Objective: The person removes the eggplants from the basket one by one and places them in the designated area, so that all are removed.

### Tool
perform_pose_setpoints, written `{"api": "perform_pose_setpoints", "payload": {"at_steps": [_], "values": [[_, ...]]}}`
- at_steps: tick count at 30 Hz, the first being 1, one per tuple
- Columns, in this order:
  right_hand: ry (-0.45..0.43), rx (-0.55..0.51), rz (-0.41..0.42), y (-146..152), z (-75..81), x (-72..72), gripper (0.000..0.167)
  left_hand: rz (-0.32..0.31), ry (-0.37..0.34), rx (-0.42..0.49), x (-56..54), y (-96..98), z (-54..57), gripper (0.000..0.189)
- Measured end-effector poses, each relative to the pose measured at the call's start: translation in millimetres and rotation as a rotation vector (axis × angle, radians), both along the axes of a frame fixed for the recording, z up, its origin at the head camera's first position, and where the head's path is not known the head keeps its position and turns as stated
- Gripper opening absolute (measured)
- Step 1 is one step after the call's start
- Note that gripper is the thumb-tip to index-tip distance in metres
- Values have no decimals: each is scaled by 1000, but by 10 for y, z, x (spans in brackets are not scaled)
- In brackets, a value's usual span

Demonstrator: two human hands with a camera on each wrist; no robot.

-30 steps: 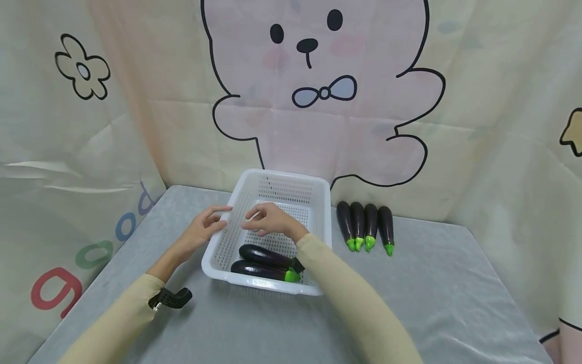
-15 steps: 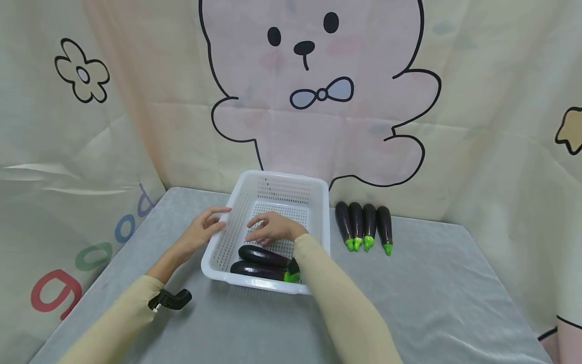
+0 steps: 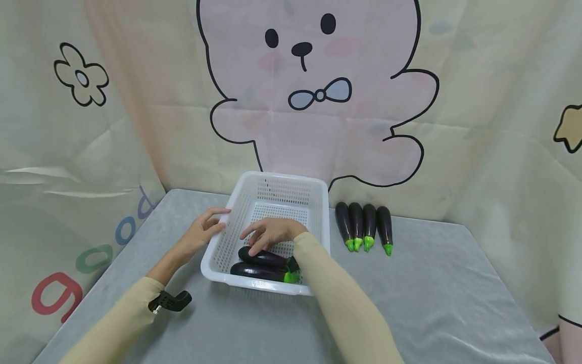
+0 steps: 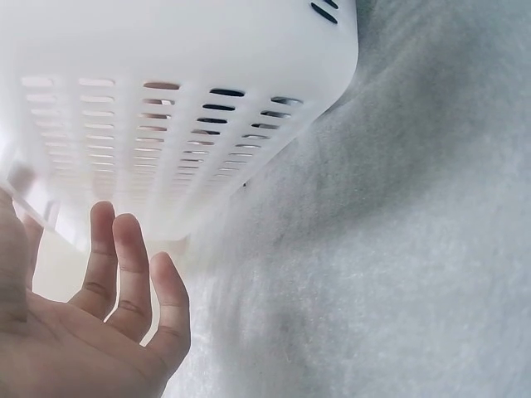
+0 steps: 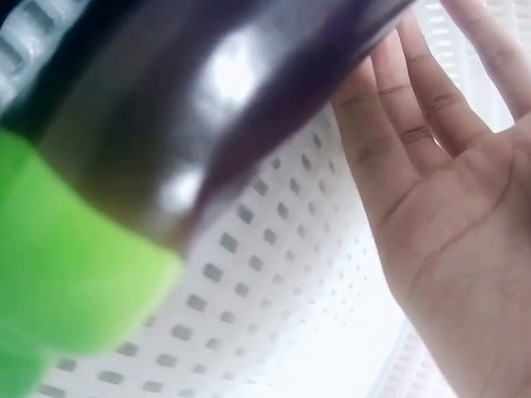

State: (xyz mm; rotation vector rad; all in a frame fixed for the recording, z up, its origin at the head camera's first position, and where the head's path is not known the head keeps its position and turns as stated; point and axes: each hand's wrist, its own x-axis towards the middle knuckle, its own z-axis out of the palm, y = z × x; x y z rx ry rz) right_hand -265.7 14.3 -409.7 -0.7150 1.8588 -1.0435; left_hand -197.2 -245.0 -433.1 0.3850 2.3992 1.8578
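Note:
Two dark purple eggplants lie side by side in the front part of a white perforated plastic basket (image 3: 282, 177). The near eggplant (image 3: 259, 271) has a green stem end pointing right. Over the far eggplant (image 3: 273, 260) my right hand (image 3: 275, 231) reaches down, its thumb at the left end; whether it touches is unclear. In the right wrist view, this hand's fingers are fairly straight beside a large, blurred eggplant (image 5: 224, 91). My left hand (image 3: 202, 230) touches the basket's left rim with thumb and index finger. Its other fingers (image 4: 133, 274) hang loosely outside the wall.
Several more eggplants (image 3: 364, 227) lie in a row on the grey tablecloth (image 3: 436, 283), right of the basket, stems toward me. A printed cloth backdrop (image 3: 291, 126) hangs behind the table. A black wrist camera (image 3: 170, 301) sits on the left sleeve.
My right hand has come down and nearer within the basket, from above its middle to the far eggplant. My left hand stays at the rim. The eggplants keep their places.

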Motion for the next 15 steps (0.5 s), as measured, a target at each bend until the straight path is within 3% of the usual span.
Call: {"api": "perform_pose_setpoints", "payload": {"at_steps": [9, 15], "values": [[5, 52, 49, -52, 40, 9, 59, 0, 1, 5, 8, 11, -8, 45], [-2, 64, 80, -80, 43, -3, 50, 1, 15, -1, 33, 17, 13, 45]]}}
